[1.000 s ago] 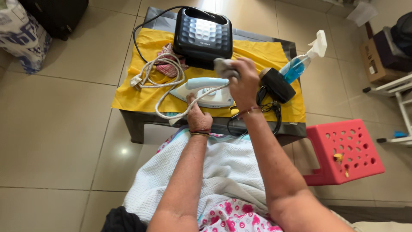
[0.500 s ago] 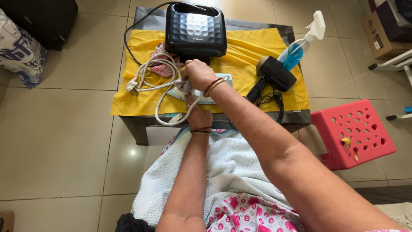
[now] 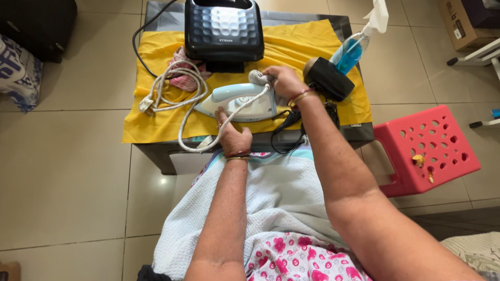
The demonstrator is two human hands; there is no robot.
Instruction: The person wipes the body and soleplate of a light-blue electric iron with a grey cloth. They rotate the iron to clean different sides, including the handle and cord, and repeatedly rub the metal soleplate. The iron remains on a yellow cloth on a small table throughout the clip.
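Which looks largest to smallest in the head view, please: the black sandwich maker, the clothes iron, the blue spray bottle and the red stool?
1. red stool, nearer the camera, so unsure
2. black sandwich maker
3. clothes iron
4. blue spray bottle, partly cut off

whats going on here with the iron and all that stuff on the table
A seated person is working on a pale blue and white iron that lies on a yellow cloth over a low table. The right hand presses a small grey rag against the rear of the iron's handle, while the left hand steadies the iron's near edge by its white cord. A black sandwich maker, a blue spray bottle and a black gadget sit nearby.
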